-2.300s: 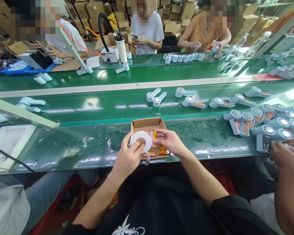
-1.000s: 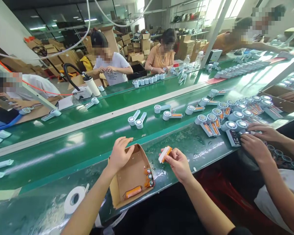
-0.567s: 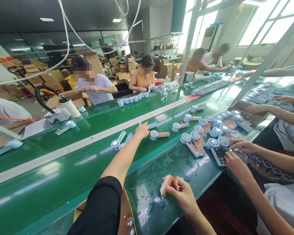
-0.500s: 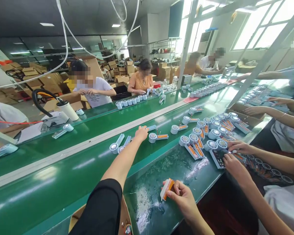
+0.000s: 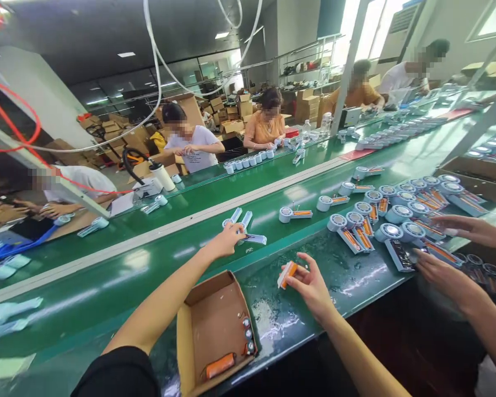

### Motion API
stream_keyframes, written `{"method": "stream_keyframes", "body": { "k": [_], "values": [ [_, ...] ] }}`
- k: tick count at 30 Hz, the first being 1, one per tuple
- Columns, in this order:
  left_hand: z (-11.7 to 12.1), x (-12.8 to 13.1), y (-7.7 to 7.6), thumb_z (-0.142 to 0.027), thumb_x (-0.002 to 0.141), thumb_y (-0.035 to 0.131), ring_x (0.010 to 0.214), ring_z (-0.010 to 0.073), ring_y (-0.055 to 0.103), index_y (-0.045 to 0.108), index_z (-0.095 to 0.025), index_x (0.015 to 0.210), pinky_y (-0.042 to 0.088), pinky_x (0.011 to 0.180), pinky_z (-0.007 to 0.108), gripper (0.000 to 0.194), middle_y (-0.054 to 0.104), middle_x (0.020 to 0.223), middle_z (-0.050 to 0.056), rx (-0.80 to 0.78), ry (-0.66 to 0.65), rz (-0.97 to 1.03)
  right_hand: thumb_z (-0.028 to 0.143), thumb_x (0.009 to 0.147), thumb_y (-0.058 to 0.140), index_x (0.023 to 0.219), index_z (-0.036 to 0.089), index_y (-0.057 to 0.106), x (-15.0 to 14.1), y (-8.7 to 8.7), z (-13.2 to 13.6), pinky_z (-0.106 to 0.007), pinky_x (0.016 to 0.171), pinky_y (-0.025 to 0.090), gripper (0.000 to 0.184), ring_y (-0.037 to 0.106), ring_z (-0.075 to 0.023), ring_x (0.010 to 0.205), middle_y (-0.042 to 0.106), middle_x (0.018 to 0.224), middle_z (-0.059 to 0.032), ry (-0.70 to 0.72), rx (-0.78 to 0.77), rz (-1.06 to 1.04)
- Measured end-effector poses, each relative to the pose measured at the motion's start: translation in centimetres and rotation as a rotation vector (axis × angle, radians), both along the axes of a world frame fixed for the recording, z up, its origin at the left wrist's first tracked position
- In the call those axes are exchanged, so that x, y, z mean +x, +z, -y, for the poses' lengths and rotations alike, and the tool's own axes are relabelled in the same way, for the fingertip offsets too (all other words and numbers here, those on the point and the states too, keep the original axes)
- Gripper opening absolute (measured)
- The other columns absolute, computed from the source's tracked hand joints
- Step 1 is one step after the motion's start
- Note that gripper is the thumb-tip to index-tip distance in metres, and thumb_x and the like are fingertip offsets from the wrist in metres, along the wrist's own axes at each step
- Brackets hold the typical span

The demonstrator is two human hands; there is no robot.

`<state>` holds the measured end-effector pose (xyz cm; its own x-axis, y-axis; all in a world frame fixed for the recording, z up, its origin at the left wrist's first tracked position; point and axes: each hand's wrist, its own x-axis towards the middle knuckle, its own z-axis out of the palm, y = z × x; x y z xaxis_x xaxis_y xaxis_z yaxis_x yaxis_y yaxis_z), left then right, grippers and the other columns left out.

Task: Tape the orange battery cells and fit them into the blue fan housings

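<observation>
Left hand [image 5: 230,240] extended forward, gripping | right hand [image 5: 310,282] pinching, lower

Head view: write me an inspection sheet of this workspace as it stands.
Surface: green bench, glossy, with pale marks and glare.
Things: pale blue fan part, its far end hidden by fingers; orange battery pack with a white face.
Clutter: cardboard box with more orange packs; fan units crowded at right.
Hands: left hand holds the fan part; right hand pinches the pack.
Cables: white cable hanging overhead; red cord at left.
Surroundings: seated people opposite; stacked cartons behind.
</observation>
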<state>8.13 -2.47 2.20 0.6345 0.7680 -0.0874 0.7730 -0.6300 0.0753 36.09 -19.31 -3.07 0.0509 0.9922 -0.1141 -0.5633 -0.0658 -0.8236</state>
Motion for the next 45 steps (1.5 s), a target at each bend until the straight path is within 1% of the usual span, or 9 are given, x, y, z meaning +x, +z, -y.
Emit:
{"method": "stream_keyframes", "body": {
  "k": [4,8,15,18,24,28,36,41,45],
  "values": [
    [1.9,-2.5,-0.5,-0.011,0.08,0.07,0.135,0.0307,0.049,0.075,-0.03,0.118,0.051,0.11,0.042,0.043,0.058,0.138,0.008,-0.084,0.054,-0.037,0.038,0.053,0.103,0.106,0.025,0.066,-2.1,2.0,-1.5,-0.041,0.081,0.065,0.066,0.079,-0.0252,0.085,0.083,0.099,-0.0072,0.071,0.075,0.067],
    [2.5,-4.8,-1.7,-0.018,0.076,0.076,0.125,0.0309,0.053,0.076,-0.028,0.112,0.054,0.103,0.043,0.038,0.06,0.132,0.011,-0.12,0.15,-0.055,0.039,0.056,0.102,0.104,0.025,0.069,-3.9,2.4,-2.1,-0.042,0.082,0.065,0.06,0.079,-0.0259,0.088,0.082,0.096,-0.0057,0.127,0.128,0.103],
    [1.1,-3.4,-4.4,-0.026,0.083,0.076,0.123,0.0304,0.057,0.075,-0.021,0.097,0.051,0.104,0.045,0.015,0.067,0.123,0.012,-0.176,0.225,-0.039,0.047,0.059,0.096,0.102,0.023,0.069,-6.7,1.5,-6.4,-0.04,0.076,0.066,0.056,0.079,-0.0225,0.08,0.081,0.09,-0.0036,0.196,0.27,0.329],
    [0.3,-2.8,-4.2,-0.039,0.095,0.072,0.111,0.0239,0.064,0.073,-0.018,0.106,0.053,0.103,0.046,0.023,0.071,0.115,0.009,-0.219,0.22,-0.026,0.052,0.069,0.087,0.103,0.023,0.068,-7.6,1.1,-9.4,-0.042,0.081,0.066,0.049,0.079,-0.0232,0.086,0.081,0.088,-0.0037,0.149,0.319,0.509],
    [0.2,-2.5,-3.0,-0.042,0.102,0.067,0.108,0.0221,0.069,0.07,-0.017,0.117,0.059,0.097,0.045,0.03,0.071,0.12,0.008,-0.267,0.254,0.009,0.027,0.082,0.075,0.105,0.026,0.071,-8.8,0.4,-12.9,-0.041,0.091,0.062,0.023,0.08,-0.0236,0.092,0.082,0.093,-0.0025,0.184,0.353,0.859],
    [0.4,-1.9,-2.7,-0.04,0.102,0.066,0.112,0.0232,0.068,0.067,-0.018,0.125,0.06,0.098,0.046,0.032,0.068,0.128,0.01,-0.264,0.313,0.064,0.019,0.088,0.07,0.111,0.028,0.073,-9.0,0.6,-13.1,-0.039,0.093,0.059,0.025,0.079,-0.0265,0.098,0.083,0.098,-0.0037,0.303,0.398,1.168],
    [0.2,-1.1,-2.7,-0.041,0.102,0.066,0.113,0.0235,0.068,0.066,-0.018,0.128,0.06,0.097,0.046,0.035,0.067,0.13,0.01,-0.27,0.402,0.179,0.024,0.096,0.067,0.13,0.027,0.072,-9.8,2.9,-13.8,-0.036,0.091,0.054,0.034,0.076,-0.0336,0.108,0.081,0.111,-0.012,0.562,0.477,1.763],
    [-0.3,-0.1,-3.2,-0.041,0.102,0.066,0.114,0.0237,0.067,0.066,-0.019,0.129,0.06,0.098,0.046,0.035,0.067,0.132,0.011,-0.261,0.46,0.234,0.034,0.104,0.055,0.145,0.031,0.063,-10.9,3.5,-13.6,-0.039,0.091,0.055,0.042,0.074,-0.0335,0.114,0.077,0.123,-0.0154,0.679,0.496,2.001],
    [-0.3,0.6,-3.3,-0.041,0.102,0.065,0.113,0.0234,0.067,0.066,-0.019,0.129,0.06,0.098,0.046,0.035,0.066,0.132,0.011,-0.26,0.471,0.267,0.038,0.102,0.056,0.142,0.031,0.066,-11.5,3.8,-13.5,-0.04,0.092,0.056,0.042,0.073,-0.0331,0.117,0.076,0.128,-0.0158,0.74,0.498,2.104]
  ]
}}
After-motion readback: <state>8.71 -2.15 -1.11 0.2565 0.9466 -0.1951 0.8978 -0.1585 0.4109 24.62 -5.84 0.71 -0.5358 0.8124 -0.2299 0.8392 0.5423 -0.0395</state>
